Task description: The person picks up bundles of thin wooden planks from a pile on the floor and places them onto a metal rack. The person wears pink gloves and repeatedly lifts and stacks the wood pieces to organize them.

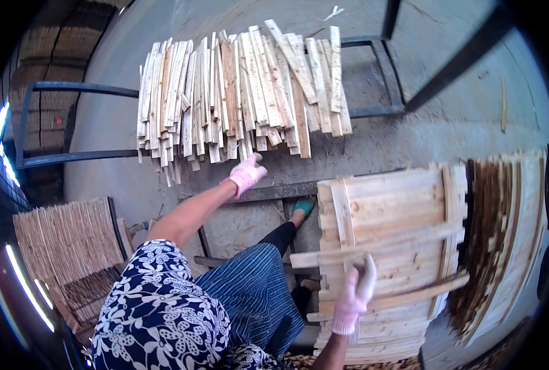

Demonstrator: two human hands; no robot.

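My left hand (248,174), in a pink glove, reaches forward to the near ends of a wide pile of loose wooden slats (225,92). Its fingers are slightly apart, and I see no slat in them. In a matching glove, my right hand (353,293) is above a slatted wooden panel (382,206) on the right, fingers stretched out. Just past its fingertips a loose slat (314,259) lies across the panel, sticking out on the left; whether they touch it is unclear. Another slat (416,293) lies across the panel beside the hand.
Dark metal frames (80,86) extend from both sides of the slat pile, with a slanting post (459,58) at the right. Finished-looking panels (515,228) are stacked at far right. A bundle of thin sticks (71,246) stands at left. A metal bar (274,192) runs before me.
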